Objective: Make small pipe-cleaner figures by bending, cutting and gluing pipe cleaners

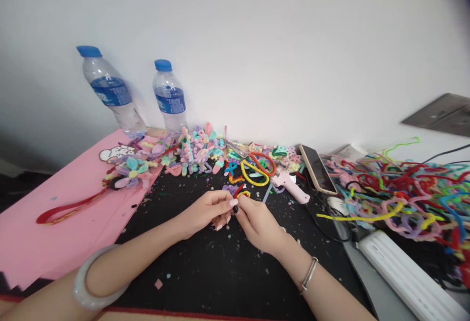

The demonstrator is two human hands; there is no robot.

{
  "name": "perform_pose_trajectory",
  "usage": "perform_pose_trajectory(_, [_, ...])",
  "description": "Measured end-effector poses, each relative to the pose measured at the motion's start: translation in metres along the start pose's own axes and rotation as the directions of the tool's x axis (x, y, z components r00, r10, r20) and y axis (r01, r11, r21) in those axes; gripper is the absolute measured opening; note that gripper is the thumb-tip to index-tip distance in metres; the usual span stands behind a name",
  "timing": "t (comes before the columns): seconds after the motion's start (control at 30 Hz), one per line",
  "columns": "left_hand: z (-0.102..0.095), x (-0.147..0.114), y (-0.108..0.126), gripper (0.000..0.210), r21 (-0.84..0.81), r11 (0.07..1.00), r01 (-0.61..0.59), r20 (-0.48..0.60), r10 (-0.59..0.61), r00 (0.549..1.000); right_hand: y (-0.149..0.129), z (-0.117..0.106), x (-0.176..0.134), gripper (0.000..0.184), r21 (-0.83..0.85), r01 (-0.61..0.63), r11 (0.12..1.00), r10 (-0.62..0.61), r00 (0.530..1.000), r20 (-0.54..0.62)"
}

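My left hand (207, 210) and my right hand (259, 223) meet over the black mat (205, 272), fingertips pinched together. Whatever they pinch is hidden by the fingers. Just beyond the fingertips show a small red and yellow fuzzy pipe cleaner piece (242, 193) and a purple one (229, 188); I cannot tell whether they are held or lie on the mat. Scissors with red and yellow handles (255, 178) lie farther back. To their right rests a pale pink glue gun (292, 187).
Pipe cleaner flowers (200, 149) line the wall, near two water bottles (171, 98). A red strap (69, 211) lies on pink sheets (44, 213) at left. On the right are a phone (318, 169), tangled pipe cleaners (411, 203) and a white power strip (404, 272).
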State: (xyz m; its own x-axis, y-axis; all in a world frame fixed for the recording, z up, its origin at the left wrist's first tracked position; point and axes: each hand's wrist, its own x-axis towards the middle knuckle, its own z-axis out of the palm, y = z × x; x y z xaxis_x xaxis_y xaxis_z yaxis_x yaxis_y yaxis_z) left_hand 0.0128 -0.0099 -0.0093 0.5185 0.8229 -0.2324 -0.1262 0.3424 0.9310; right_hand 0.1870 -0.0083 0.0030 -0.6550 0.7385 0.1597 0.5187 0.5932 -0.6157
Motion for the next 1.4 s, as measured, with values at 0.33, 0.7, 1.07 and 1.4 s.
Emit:
perform_pose_trajectory(0.33, [0.0002,-0.0012,0.0024,0.033,-0.079,0.995,0.068,0.014,-0.067,0.998,-0.0006,-0.0023,-0.0012,0.009,0.041,0.038,0.998,-0.04,0.997,0.065])
perform_pose_trajectory(0.7, [-0.0019,0.0002,0.0001,0.033,0.048,0.999,0.003,-0.009,-0.003,1.0,-0.0013,-0.0007,-0.0003,0.011,0.07,-0.04,0.997,0.037,0.998,0.046])
perform_pose_trajectory(1.07, [-0.0013,0.0012,-0.0004,0.034,0.02,1.0,-0.002,-0.007,0.002,1.0,-0.0001,0.0008,-0.0005,0.014,0.107,-0.054,0.993,0.053,0.999,0.014])
perform_pose_trajectory(1.4, [-0.0007,0.0004,0.0005,0.031,0.04,0.999,-0.016,-0.022,0.017,1.0,-0.0022,0.0003,-0.0004,0.014,0.117,-0.065,0.991,0.066,0.998,0.002])
